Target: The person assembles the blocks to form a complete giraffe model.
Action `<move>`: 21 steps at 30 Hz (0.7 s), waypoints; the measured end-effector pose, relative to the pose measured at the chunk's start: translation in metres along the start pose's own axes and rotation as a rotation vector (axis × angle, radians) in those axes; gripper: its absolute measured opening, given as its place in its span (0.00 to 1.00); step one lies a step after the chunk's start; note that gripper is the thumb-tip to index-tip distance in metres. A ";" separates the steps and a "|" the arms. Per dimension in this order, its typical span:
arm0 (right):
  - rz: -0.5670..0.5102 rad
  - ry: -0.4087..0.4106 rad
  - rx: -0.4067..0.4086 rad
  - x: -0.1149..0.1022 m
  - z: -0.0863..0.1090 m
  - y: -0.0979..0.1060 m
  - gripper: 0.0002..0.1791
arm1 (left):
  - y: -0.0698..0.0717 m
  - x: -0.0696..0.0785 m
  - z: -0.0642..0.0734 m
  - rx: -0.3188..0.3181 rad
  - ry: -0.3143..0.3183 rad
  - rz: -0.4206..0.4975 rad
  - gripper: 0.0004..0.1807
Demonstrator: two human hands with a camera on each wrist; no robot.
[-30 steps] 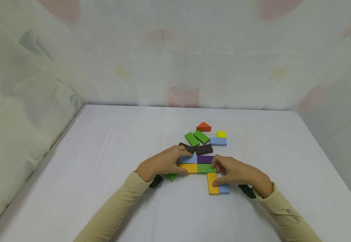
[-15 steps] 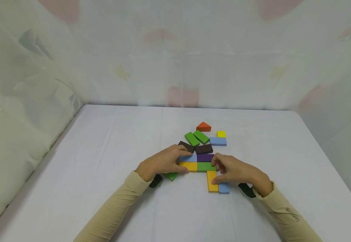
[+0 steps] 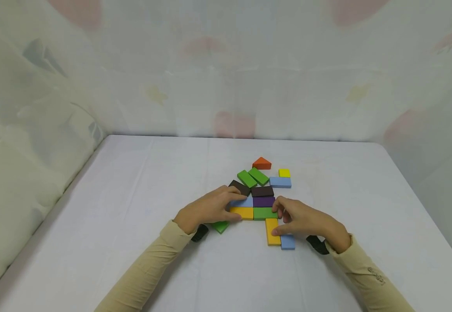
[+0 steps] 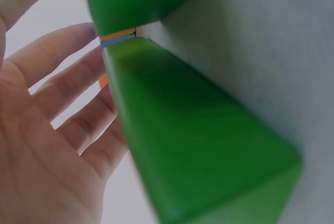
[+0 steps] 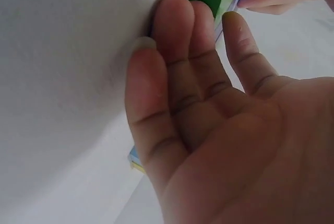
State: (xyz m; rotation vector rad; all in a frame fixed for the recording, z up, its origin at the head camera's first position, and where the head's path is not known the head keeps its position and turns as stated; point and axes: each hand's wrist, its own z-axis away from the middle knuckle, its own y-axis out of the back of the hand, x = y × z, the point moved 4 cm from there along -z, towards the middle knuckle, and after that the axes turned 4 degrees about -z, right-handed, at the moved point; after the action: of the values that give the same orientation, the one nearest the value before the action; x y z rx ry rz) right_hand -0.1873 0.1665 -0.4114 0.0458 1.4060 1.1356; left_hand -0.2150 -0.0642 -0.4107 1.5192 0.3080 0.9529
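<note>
In the head view my left hand (image 3: 210, 209) lies over the left end of a flat block layout. Its index finger touches a light blue block (image 3: 245, 202), and its thumb is at the front edge of an orange block (image 3: 244, 213). My right hand (image 3: 305, 219) has its index fingertip at the right end of a green block (image 3: 264, 212). Its thumb presses on an upright-lying orange block (image 3: 273, 238) that meets the green one. Behind the green block is a purple block (image 3: 264, 202). In the left wrist view, a large green block (image 4: 193, 140) covers part of the fingers.
Two dark blocks (image 3: 263, 191) lie behind the rows. Farther back are two green blocks (image 3: 259, 176), a red-orange triangle (image 3: 262, 164), a blue block (image 3: 280, 182) and a yellow one (image 3: 284, 173). Another blue block (image 3: 288, 242) lies beside the right thumb.
The two rows and the orange block under my right thumb have slid slightly away from me. The rows now meet the right dark block, which has straightened. The hands have barely moved.
</note>
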 end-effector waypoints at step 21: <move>-0.006 -0.046 0.077 0.001 0.012 0.003 0.37 | 0.000 0.000 -0.002 0.001 0.004 -0.001 0.32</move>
State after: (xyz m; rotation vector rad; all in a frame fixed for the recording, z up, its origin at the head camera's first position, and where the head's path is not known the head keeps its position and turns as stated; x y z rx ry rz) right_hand -0.1806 0.1757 -0.4072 0.1218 1.4071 1.0690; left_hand -0.2161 -0.0633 -0.4114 1.5176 0.3121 0.9557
